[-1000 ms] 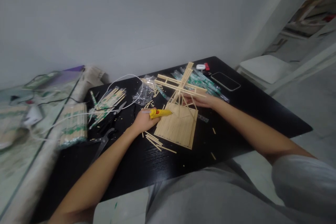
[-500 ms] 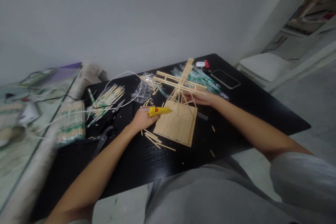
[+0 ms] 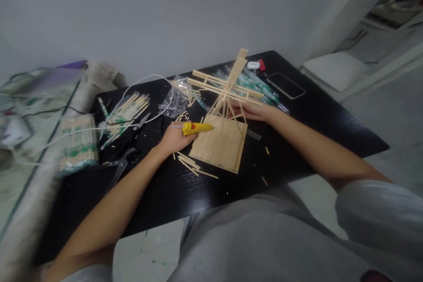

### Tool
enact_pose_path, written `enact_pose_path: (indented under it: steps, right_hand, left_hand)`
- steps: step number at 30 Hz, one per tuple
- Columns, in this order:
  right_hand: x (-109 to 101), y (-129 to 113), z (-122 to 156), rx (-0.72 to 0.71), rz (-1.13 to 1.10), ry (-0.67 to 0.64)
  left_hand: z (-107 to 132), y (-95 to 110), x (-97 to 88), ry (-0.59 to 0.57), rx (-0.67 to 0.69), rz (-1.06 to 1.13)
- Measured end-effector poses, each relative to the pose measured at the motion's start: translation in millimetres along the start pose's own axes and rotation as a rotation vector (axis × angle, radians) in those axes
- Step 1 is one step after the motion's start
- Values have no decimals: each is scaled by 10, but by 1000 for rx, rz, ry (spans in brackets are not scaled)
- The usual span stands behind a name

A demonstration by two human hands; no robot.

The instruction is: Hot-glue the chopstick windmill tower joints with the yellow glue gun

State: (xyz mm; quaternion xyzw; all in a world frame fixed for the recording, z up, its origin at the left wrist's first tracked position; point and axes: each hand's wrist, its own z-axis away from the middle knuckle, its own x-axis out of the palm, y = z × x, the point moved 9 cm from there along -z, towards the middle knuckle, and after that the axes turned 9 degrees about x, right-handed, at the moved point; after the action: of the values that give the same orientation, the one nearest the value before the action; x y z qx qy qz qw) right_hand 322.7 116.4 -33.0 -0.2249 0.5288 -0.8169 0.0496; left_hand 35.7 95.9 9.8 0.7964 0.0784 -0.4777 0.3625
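My left hand (image 3: pixel 176 138) is closed around a yellow hot glue gun (image 3: pixel 197 128), its nozzle pointing right over a flat base (image 3: pixel 218 150) of bamboo sticks laid side by side. On that base stands a windmill model (image 3: pixel 226 92) made of the same sticks, with crossed blades and slanting legs. My right hand (image 3: pixel 249 111) reaches behind the blades and holds the model near the top of its legs; the fingertips are partly hidden by sticks. Loose cut sticks (image 3: pixel 189 165) lie beside the base's near left corner.
Scissors (image 3: pixel 140 124), pliers (image 3: pixel 123 165), packed sticks (image 3: pixel 77 141) and a looping white cable (image 3: pixel 128 90) are on the left. Green-printed plastic wrappers (image 3: pixel 256 83), a phone (image 3: pixel 286 85) and a white case (image 3: pixel 253 65) sit at the back right of the black table (image 3: pixel 297 141).
The whole view has shifted slightly, so the table sits higher in the picture. Both hands, the glue gun and the windmill model keep nearly the same places relative to each other.
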Motion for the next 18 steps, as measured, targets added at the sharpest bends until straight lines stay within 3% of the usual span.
enact_pose_path:
  steps: [7,18]
  right_hand:
    - [-65,0,19,41,12,35]
    - [24,-86,178,67,33,183]
  left_hand:
    - [2,-16,21,-27,-22,-20]
    - [4,-18,61,-20,-53,-46]
